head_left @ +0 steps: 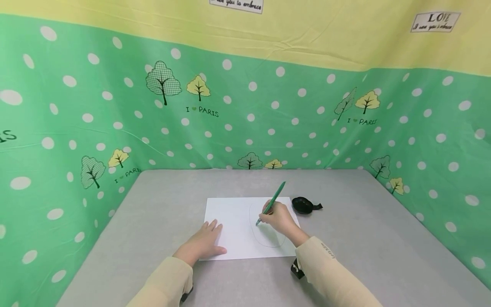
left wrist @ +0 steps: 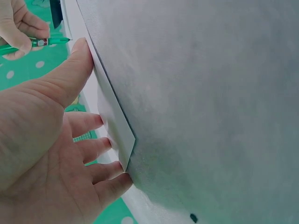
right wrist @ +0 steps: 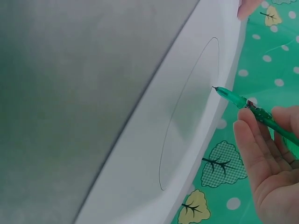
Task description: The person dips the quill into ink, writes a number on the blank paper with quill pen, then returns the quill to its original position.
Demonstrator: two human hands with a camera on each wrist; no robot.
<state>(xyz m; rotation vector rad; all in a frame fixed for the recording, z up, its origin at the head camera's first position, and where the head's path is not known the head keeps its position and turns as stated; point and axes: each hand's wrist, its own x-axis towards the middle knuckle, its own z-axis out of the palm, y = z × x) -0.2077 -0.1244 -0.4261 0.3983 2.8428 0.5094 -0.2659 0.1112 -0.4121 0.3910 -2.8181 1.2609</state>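
A white sheet of paper [head_left: 232, 228] lies on the grey table, with a thin curved line [head_left: 264, 244] drawn on its right half. My right hand [head_left: 280, 218] pinches a green pen [head_left: 275, 197] between thumb and fingers. In the right wrist view the pen's tip [right wrist: 215, 87] is right at the line, on the paper. Spread over the left part of the sheet, my left hand [head_left: 203, 242] rests with its fingers extended. Seen from the left wrist, the thumb [left wrist: 80, 58] and fingertips lie along the paper's edge and corner.
Just beyond the sheet's right edge sits a small black pan-shaped object [head_left: 303, 205] with a short handle. The grey table [head_left: 172, 187] ends at a green dotted cloth [head_left: 215, 128] hung behind and on both sides. A black device [head_left: 296, 269] is at my right wrist.
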